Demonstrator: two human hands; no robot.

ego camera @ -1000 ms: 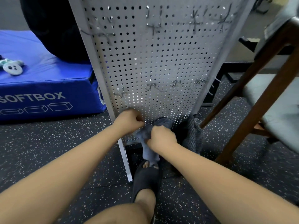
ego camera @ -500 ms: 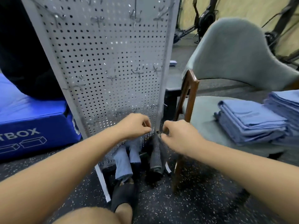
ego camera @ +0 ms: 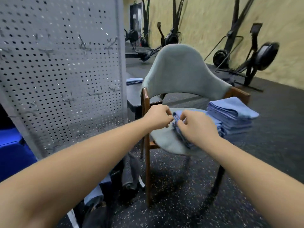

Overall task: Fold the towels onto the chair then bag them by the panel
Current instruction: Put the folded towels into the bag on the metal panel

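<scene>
At the far left edge sits a blue padded box [ego camera: 11, 155], partly hidden by the grey perforated panel [ego camera: 62, 71], which stands upright with small wire hooks scattered over its face. At the panel's foot, on the speckled black floor [ego camera: 181, 203], a dark grey bag [ego camera: 130, 175] slumps beside a bit of blue cloth [ego camera: 93, 197]. A small white patch on the bag is too blurred to read.

Both forearms reach forward over the chair [ego camera: 181, 74], a grey upholstered seat on a dark wooden frame just right of the panel. The left hand [ego camera: 158, 118] hangs over the seat's left edge with its fingers curled and the tips right at the near corner of the low stack of towels [ego camera: 182, 140]. Blur hides whether it actually grips the cloth. The right hand [ego camera: 197, 127] lies on top of that same stack, its fingers bent and pinching the upper blue layers at the corner facing the left hand.

The low stack rests on the middle of the seat, mostly under the right hand. Touching its right side is the tall stack of towels [ego camera: 233, 112], neatly folded, on the seat's right edge.

Behind the chair, a single folded blue towel [ego camera: 134, 80] lies on a dark bench [ego camera: 136, 97]. Black rowing machines [ego camera: 256, 58] line the tan wall at the right.
</scene>
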